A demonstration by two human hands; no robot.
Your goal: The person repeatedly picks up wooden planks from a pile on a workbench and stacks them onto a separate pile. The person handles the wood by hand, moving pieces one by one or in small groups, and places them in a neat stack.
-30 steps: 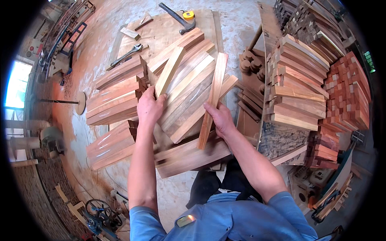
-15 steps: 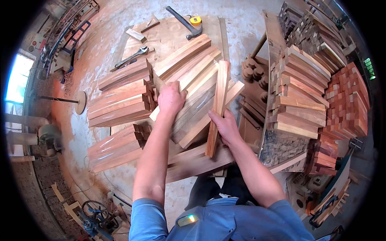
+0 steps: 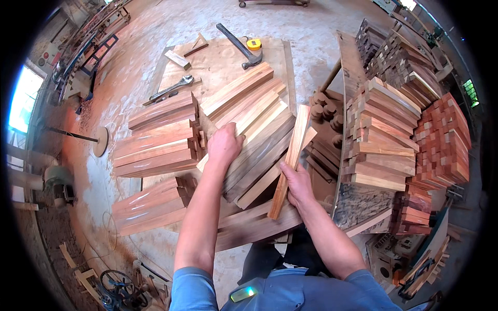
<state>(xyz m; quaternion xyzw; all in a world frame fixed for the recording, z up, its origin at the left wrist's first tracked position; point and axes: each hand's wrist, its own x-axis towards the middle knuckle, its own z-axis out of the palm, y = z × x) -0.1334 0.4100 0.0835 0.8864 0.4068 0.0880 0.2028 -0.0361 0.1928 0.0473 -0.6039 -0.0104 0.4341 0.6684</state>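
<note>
My left hand [image 3: 226, 147] lies over the near-left end of a pale wooden strip [image 3: 254, 123] in the middle pile, its fingers curled round it. Beside it, a wider grey-brown board [image 3: 262, 146] with a shiny streak slants across the pile. My right hand [image 3: 298, 184] grips a separate orange-brown wooden strip [image 3: 291, 165] near its lower half, thumb on top. That strip leans across the right end of the pile, over another light strip [image 3: 259, 187]. Below both hands, a long brown board [image 3: 249, 225] lies near my body.
Stacked strips [image 3: 155, 150] stand left of my left arm. On the far board lie a hammer [image 3: 241, 47], a yellow tape measure [image 3: 253, 44] and an adjustable wrench [image 3: 173, 88]. To the right are more strip stacks [image 3: 386, 140], reddish blocks [image 3: 441, 140] and round wooden pieces [image 3: 327, 110].
The scene sits a little lower in the picture. The strip in my right hand has tilted, its far end swinging right. My left hand keeps its place on the pile.
</note>
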